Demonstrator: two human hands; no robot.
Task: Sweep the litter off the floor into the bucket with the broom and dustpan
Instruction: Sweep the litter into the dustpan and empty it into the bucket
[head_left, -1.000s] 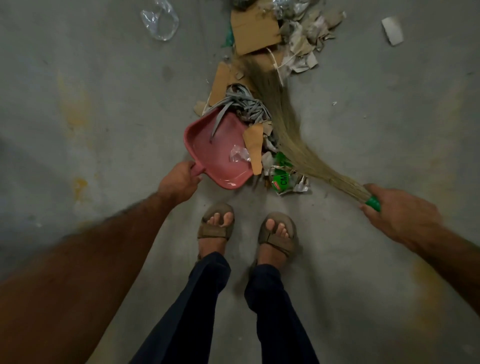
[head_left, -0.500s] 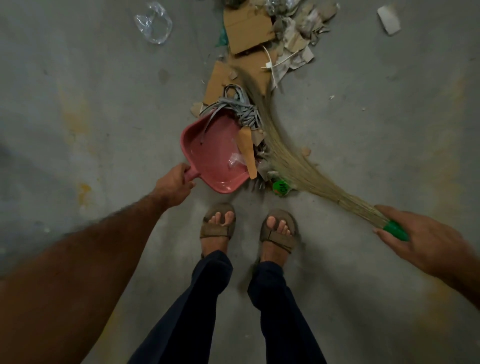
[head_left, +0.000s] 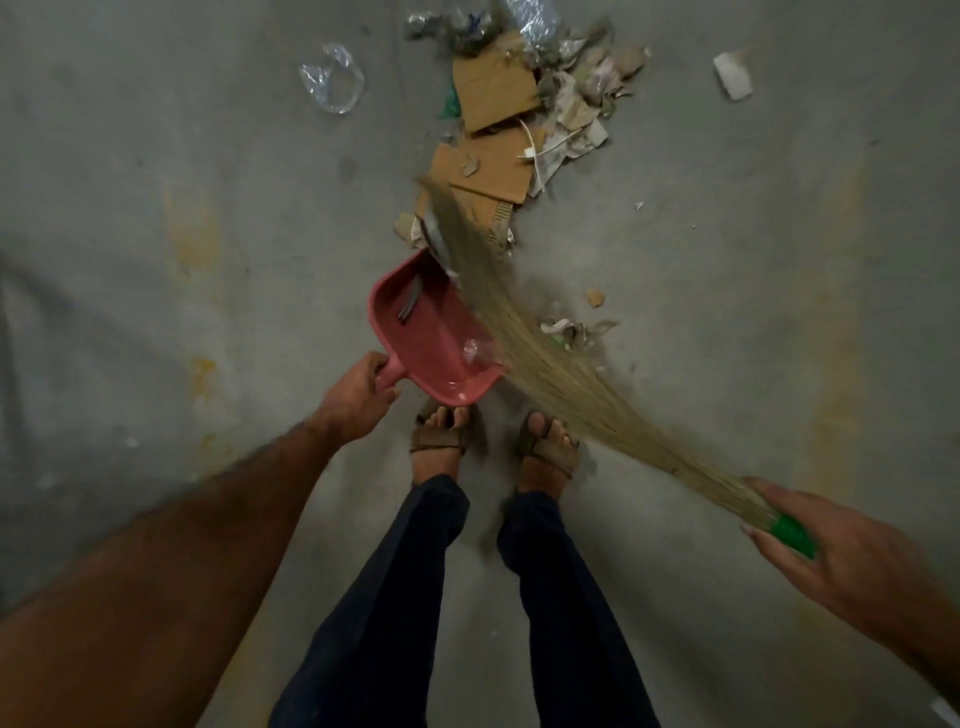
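Head view, looking down past two bare forearms, dark trouser legs and sandalled feet on a grey concrete floor (head_left: 156, 260). Hidden or unclear: the bucket is nowhere in view; the broom (head_left: 545, 358) is motion-blurred along its bristles, which cross over the open mouth of the dustpan (head_left: 415, 338) and cover its right edge; most of the broom's green handle is buried in the right hand (head_left: 841, 551), and that forearm is cut off by the right edge. Left hand (head_left: 358, 397): grip curled round the pink dustpan's handle, just ahead of the left foot. Right hand: grip wrapped round the green handle end, forefinger laid along the bristle bundle. In the pan: a few dark strips and a crumpled clear wrapper (head_left: 478, 353). Litter heap (head_left: 519, 114) of brown cardboard, torn paper and clear film lies beyond the pan, at the broom's tip. Strays: paper scraps (head_left: 571, 330) right of the broom, a clear plastic bag (head_left: 332, 78) apart to the upper left, a white scrap (head_left: 732, 75) apart to the upper right. Bare floor lies wide on both sides. No legible writing.
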